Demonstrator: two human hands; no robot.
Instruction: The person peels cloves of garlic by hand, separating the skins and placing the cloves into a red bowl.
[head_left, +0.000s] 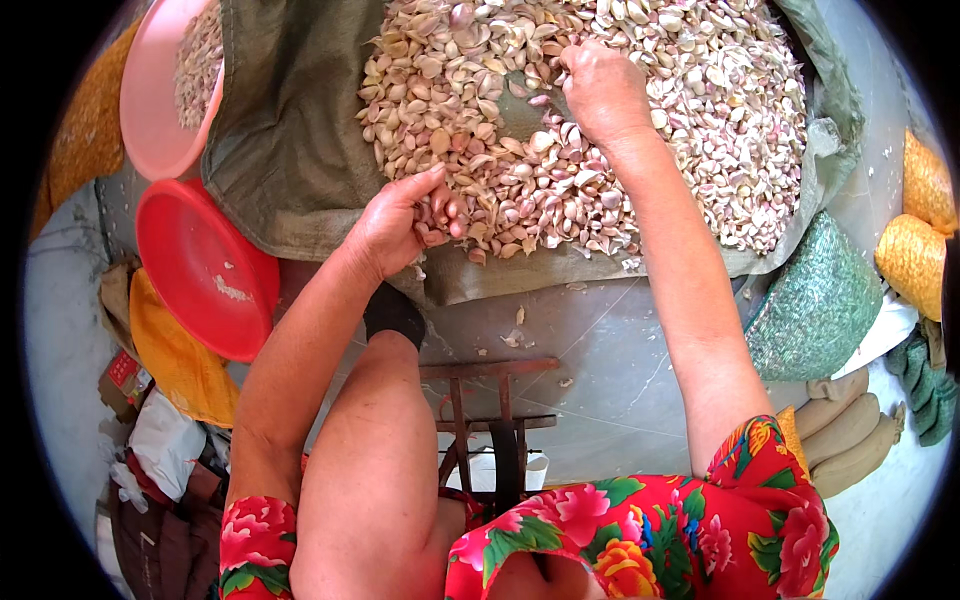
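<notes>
A wide heap of unpeeled garlic cloves (540, 187), whitish to pink-purple, lies on an olive-green woven sheet (300, 135). At the heap's near left edge is my left hand (405, 217), fingers curled and thumb held apart; a few cloves appear cupped in it. My right hand (606, 90) reaches to the far middle of the heap, its fingers bent down among the cloves beside a small bare patch of sheet (525, 112). The fingertips of that hand are partly hidden, so whether it grips a clove is unclear.
Left of the sheet stand a red plastic basin (202, 277) and a pink basin (157, 97) with small cloves. A filled green mesh sack (817, 307) lies at right, near yellow mesh sacks (911, 255) and stuffed tan bundles (847, 427). A metal-framed stool (480, 390) is below me.
</notes>
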